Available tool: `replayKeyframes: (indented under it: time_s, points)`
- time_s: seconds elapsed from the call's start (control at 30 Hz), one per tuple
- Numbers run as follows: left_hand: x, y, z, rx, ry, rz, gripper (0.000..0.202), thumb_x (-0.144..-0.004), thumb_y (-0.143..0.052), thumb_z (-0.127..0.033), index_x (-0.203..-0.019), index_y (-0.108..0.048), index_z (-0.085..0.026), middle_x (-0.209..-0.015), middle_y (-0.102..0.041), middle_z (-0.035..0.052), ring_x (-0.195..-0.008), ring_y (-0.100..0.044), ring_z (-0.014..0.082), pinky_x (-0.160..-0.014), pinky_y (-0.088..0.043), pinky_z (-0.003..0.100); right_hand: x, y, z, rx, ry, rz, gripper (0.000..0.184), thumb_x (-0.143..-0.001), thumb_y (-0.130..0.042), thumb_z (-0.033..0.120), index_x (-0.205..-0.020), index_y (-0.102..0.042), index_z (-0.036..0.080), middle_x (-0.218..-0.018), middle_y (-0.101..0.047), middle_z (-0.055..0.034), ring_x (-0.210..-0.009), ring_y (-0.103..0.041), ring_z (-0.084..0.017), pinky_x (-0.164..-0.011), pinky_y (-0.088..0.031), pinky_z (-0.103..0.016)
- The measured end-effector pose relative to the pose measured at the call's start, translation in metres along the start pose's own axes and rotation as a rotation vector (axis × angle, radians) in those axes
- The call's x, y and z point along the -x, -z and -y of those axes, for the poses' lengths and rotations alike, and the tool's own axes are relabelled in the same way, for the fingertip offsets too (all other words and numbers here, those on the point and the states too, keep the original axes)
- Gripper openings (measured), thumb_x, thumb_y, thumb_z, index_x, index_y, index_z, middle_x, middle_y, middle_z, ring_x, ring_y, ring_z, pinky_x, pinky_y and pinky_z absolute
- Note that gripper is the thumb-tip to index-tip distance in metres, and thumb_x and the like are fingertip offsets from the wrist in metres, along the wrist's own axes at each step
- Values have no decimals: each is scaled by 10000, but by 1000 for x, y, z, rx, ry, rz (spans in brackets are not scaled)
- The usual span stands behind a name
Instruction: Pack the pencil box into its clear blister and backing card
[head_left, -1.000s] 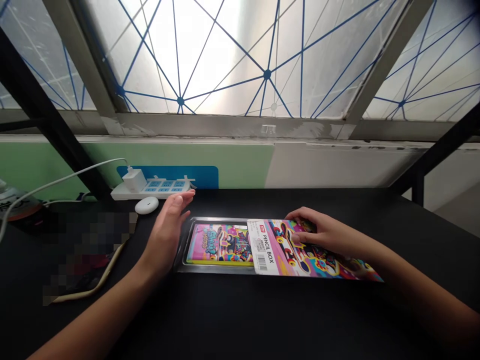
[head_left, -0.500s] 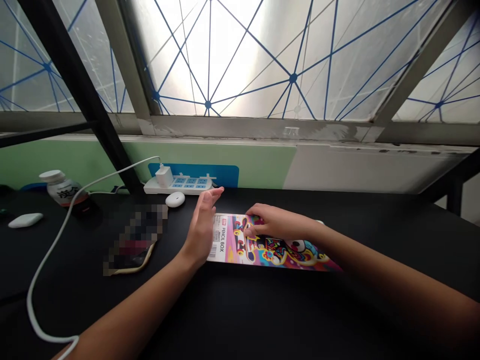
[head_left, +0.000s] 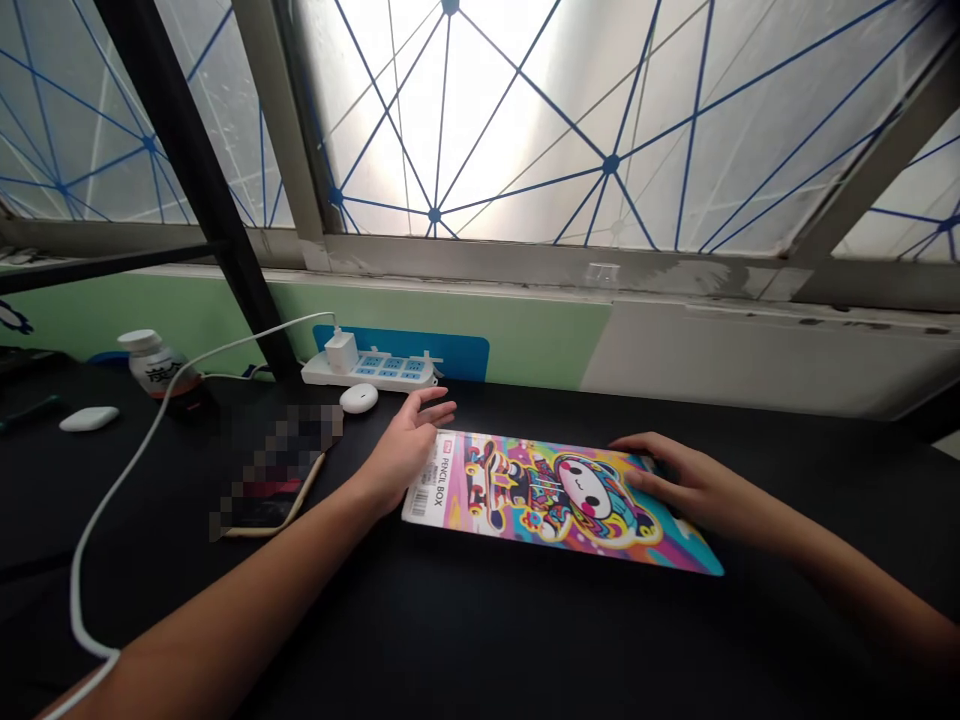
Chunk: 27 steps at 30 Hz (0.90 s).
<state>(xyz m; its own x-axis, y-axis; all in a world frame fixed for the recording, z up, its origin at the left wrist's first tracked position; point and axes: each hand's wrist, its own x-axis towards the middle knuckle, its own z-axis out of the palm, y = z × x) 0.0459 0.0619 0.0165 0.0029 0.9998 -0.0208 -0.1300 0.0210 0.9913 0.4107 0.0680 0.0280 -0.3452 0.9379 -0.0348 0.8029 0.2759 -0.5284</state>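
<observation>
A flat pencil box (head_left: 525, 495) with a bright cartoon print of a hooded character on a skateboard lies on the black desk. Its white end, labelled "PENCIL BOX", points left. My left hand (head_left: 409, 440) rests against that end, palm side to the edge, fingers stretched out past the far corner. At the opposite end my right hand (head_left: 675, 480) holds the box, fingers over the far edge and thumb on the printed face. Part of the right end is hidden under that hand.
Left of the box lie a blurred-out phone (head_left: 277, 480) and a white earbud case (head_left: 358, 398). Behind them sits a power strip (head_left: 394, 372) with a charger. Its white cable (head_left: 97, 530) loops down to my left forearm. A white bottle (head_left: 154, 365) stands further left.
My right hand has slid right along the box to its right end, uncovering the cartoon figure. The box now slants slightly, right end nearer me. The whole view has shifted a little.
</observation>
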Motion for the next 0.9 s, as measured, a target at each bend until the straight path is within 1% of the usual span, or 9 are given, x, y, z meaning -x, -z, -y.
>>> replayKeyframes:
  time_s: [0.07,0.13,0.3,0.47,0.57,0.63,0.7,0.83,0.9]
  points:
    - [0,-2,0,91,41,17,575,-753,-485,30,-1254,-530,-249,-1325,-643,133,-1240,-623,283,-881,-571,408,6,3,-8,-45,-2,6,559,-877,-548,661,-1247,-601,244,-1287,-658,-112,-1163,-618,-336,-954,-525,-437]
    - [1,-3,-1,154,72,-3,557,-769,-529,23,-1257,-512,-247,-1326,-640,144,-1200,-654,289,-824,-596,379,8,3,-3,-80,-3,26,521,-878,-565,645,-1212,-612,247,-1246,-680,-99,-1111,-644,-326,-916,-543,-430]
    - [3,-5,-3,165,103,-52,471,-836,-564,-8,-1241,-508,-243,-1338,-637,150,-1174,-675,277,-791,-614,342,8,-2,17,-169,-42,58,437,-853,-625,603,-1101,-633,243,-1102,-736,-69,-928,-699,-289,-746,-578,-387]
    - [3,-8,-3,131,128,-105,380,-866,-559,-22,-1183,-543,-231,-1337,-650,140,-1215,-651,264,-754,-620,300,10,-2,18,-195,-107,33,481,-783,-683,633,-1050,-641,235,-947,-755,-56,-783,-706,-263,-580,-548,-334]
    - [6,-10,-5,108,161,-114,261,-902,-595,-120,-1134,-577,-237,-1303,-678,118,-1112,-705,272,-722,-632,334,13,0,20,-224,-132,-6,493,-750,-720,628,-1044,-632,243,-920,-756,-42,-736,-704,-246,-542,-541,-319]
    - [9,-11,-7,119,160,-120,142,-936,-589,-208,-1076,-597,-227,-1261,-703,109,-982,-747,263,-715,-636,366,16,3,23,-221,-116,-83,483,-732,-742,623,-1013,-621,249,-927,-756,-41,-747,-703,-249,-563,-553,-327]
    - [12,-13,-10,150,124,-99,102,-971,-562,-291,-1019,-608,-214,-1234,-716,103,-926,-752,246,-739,-631,376,19,4,28,-161,-74,-218,482,-711,-749,647,-952,-613,252,-883,-743,-44,-740,-688,-258,-585,-553,-350]
    - [19,-14,-17,202,-57,-19,204,-983,-565,-422,-948,-591,-222,-1305,-681,62,-1071,-696,248,-840,-602,391,26,4,37,6,16,-500,470,-727,-678,713,-844,-581,268,-792,-697,-54,-679,-637,-271,-598,-520,-405]
    - [22,-13,-20,202,-135,-4,295,-982,-554,-454,-817,-564,-209,-1294,-685,61,-1156,-649,267,-882,-579,400,28,2,40,63,67,-586,427,-769,-639,691,-821,-554,276,-832,-698,-64,-701,-641,-278,-638,-519,-422]
